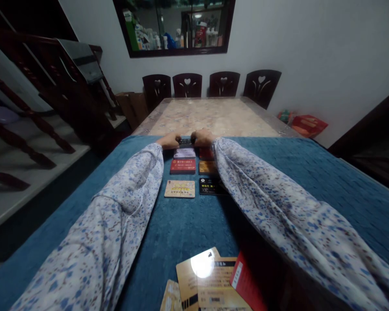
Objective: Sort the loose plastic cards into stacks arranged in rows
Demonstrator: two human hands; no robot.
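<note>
At the far end of two rows of cards, my left hand (170,141) and my right hand (202,137) grip a dark card (186,141) from its two sides, fingers curled in. Whether it is one card or a small stack, I cannot tell. Nearer in the left row lie a pale purple card (184,153), a red card stack (183,166) and a yellowish card (179,189). The right row has a dark red card (205,153), a gold card (207,167) and a black VIP card (210,186), partly covered by my right sleeve.
Loose gold cards (210,280) and a red card (246,276) overlap at the near edge. A blue cloth (142,242) covers the near table; a patterned tabletop (207,114) continues beyond. Several dark chairs (187,88) line the wall. A stair railing (32,114) runs at left.
</note>
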